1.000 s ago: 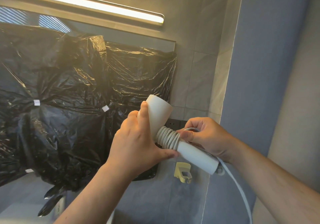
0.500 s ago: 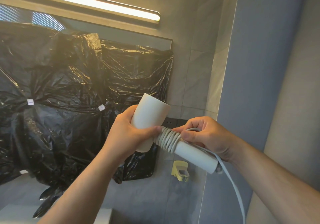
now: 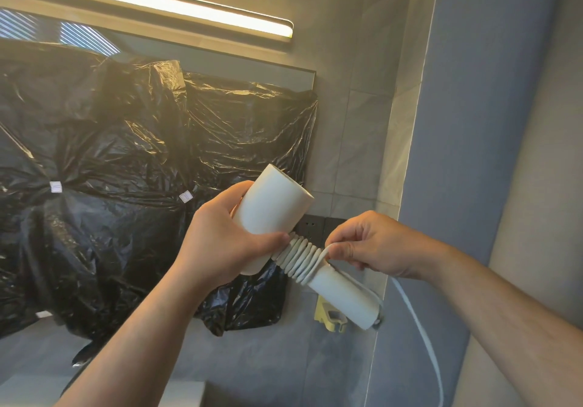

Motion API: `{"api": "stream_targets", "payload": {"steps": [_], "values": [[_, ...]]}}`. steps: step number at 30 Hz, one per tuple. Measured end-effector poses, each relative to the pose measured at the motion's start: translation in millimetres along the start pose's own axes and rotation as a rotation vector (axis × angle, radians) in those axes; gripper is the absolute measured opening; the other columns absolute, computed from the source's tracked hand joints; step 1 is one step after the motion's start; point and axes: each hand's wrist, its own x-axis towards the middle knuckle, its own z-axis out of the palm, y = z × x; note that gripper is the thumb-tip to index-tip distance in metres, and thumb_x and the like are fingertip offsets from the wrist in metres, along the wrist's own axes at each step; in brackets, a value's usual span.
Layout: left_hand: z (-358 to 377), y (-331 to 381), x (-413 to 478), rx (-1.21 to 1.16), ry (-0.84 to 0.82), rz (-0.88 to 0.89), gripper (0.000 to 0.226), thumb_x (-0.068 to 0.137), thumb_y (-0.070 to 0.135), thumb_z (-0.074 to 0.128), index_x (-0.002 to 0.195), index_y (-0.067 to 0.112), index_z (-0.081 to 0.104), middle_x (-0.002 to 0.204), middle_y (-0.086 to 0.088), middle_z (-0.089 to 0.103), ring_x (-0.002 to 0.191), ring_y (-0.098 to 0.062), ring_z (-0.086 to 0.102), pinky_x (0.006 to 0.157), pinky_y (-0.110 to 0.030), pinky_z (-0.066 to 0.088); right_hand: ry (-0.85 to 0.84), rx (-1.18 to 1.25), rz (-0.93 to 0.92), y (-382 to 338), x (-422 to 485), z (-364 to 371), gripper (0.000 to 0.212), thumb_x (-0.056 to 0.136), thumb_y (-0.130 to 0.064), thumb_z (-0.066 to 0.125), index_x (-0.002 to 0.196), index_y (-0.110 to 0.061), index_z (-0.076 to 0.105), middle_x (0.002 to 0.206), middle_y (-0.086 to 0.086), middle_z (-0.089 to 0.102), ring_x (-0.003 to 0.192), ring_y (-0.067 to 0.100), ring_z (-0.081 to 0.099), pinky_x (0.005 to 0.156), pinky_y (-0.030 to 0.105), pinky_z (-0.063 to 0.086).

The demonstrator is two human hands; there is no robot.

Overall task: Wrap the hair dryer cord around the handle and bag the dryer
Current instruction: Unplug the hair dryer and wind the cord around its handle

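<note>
A white hair dryer (image 3: 271, 214) is held up in front of the wall. My left hand (image 3: 220, 242) grips its barrel, thumb near the handle's root. The handle (image 3: 344, 296) points down to the right, and several turns of white cord (image 3: 299, 258) lie coiled around its upper part. My right hand (image 3: 375, 245) pinches the cord just beside the last turn, above the handle. The loose cord (image 3: 422, 334) hangs from the handle's end down to the lower right edge of the view. No bag for the dryer is in sight.
Black plastic sheeting (image 3: 126, 192) covers the mirror on the left, under a lit strip lamp (image 3: 157, 3). A black wall socket (image 3: 312, 227) sits behind the hands. A yellow wall bracket (image 3: 328, 316) is below the handle. A blue-grey wall (image 3: 473, 154) stands on the right.
The left hand has turned the dryer so the barrel's side faces me. The right hand has lifted the cord over the handle beside the coil.
</note>
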Motion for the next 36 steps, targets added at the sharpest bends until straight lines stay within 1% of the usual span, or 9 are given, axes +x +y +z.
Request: {"api": "stream_targets", "payload": {"steps": [3,7,11,15,18,21,25,30,36], "values": [[-0.5,1.2,1.4,0.023,-0.013,0.020,0.075,0.049,0.054,0.079,0.120,0.040,0.061,0.101,0.021,0.064,0.090,-0.006,0.063,0.064,-0.020,0.048,-0.030,-0.040,0.028,4.6,1.6,-1.8,0.014,0.080,-0.035,0.067,0.082,-0.025,0.076,0.070,-0.013,0.068,0.071,0.002,0.058,0.072,0.022,0.048],[-0.4,-3.3,3.3,-0.062,0.005,-0.010,0.073,0.047,0.056,0.078,0.116,0.036,0.064,0.099,0.015,0.067,0.089,-0.010,0.065,0.067,-0.027,0.053,-0.033,0.076,0.054,11.4,1.5,1.6,0.032,0.079,-0.043,0.059,0.095,-0.020,0.076,0.065,-0.006,0.062,0.058,0.010,0.052,0.055,0.023,0.044],[1.1,-9.5,5.1,-0.239,-0.003,-0.079,0.069,0.045,0.051,0.081,0.111,0.033,0.068,0.091,0.012,0.069,0.085,-0.018,0.068,0.067,-0.038,0.060,-0.053,0.321,0.061,21.1,1.1,9.0,0.041,0.078,-0.045,0.060,0.096,-0.010,0.070,0.081,0.002,0.072,0.072,0.015,0.066,0.060,0.025,0.054],[8.8,-12.2,5.7,-0.357,0.003,-0.138,0.070,0.045,0.050,0.080,0.111,0.031,0.069,0.096,0.003,0.071,0.086,-0.023,0.069,0.064,-0.037,0.059,-0.030,0.564,0.079,28.7,13.7,17.7,0.074,0.038,-0.064,0.084,0.085,-0.011,0.064,0.067,-0.002,0.070,0.053,0.009,0.064,0.048,0.020,0.053],[15.2,-15.6,5.6,-0.406,0.067,-0.170,0.065,0.045,0.051,0.080,0.107,0.032,0.069,0.093,0.005,0.072,0.085,-0.021,0.070,0.062,-0.033,0.057,-0.107,1.038,-0.039,48.7,18.5,35.9,0.039,0.055,-0.038,0.089,0.084,-0.018,0.073,0.067,0.003,0.068,0.047,0.012,0.061,0.038,0.019,0.046],[19.8,-20.6,4.5,-0.411,0.114,-0.198,0.065,0.047,0.052,0.080,0.107,0.030,0.069,0.093,0.004,0.072,0.086,-0.022,0.070,0.062,-0.035,0.059,0.060,1.342,-0.042,54.3,16.8,62.3,0.008,0.080,-0.014,0.059,0.088,-0.015,0.060,0.057,0.004,0.052,0.040,0.010,0.045,0.036,0.015,0.031],[23.6,-25.9,1.0,-0.413,0.173,-0.250,0.047,0.056,0.042,0.085,0.099,0.033,0.068,0.092,0.003,0.071,0.085,-0.023,0.069,0.064,-0.046,0.063,0.306,1.259,0.061,43.9,23.5,85.2,0.010,0.082,-0.004,0.046,0.082,-0.013,0.051,0.057,0.001,0.037,0.042,0.005,0.024,0.040,0.017,0.014],[27.7,-33.0,0.4,-0.383,0.264,-0.288,0.044,0.059,0.041,0.082,0.098,0.032,0.065,0.096,0.000,0.069,0.087,-0.024,0.068,0.064,-0.044,0.062,0.552,1.158,0.149,35.7,34.0,106.1,0.008,0.091,-0.002,0.049,0.092,-0.009,0.054,0.055,0.002,0.043,0.040,0.006,0.025,0.036,0.017,0.016],[28.5,-43.2,3.1,-0.251,0.400,-0.269,0.048,0.059,0.047,0.082,0.101,0.030,0.065,0.092,0.003,0.069,0.083,-0.020,0.068,0.065,-0.049,0.062,0.507,0.683,0.188,26.4,32.7,124.7,0.021,0.099,-0.016,0.041,0.100,-0.021,0.061,0.066,0.004,0.045,0.047,0.009,0.031,0.044,0.025,0.024]]}}
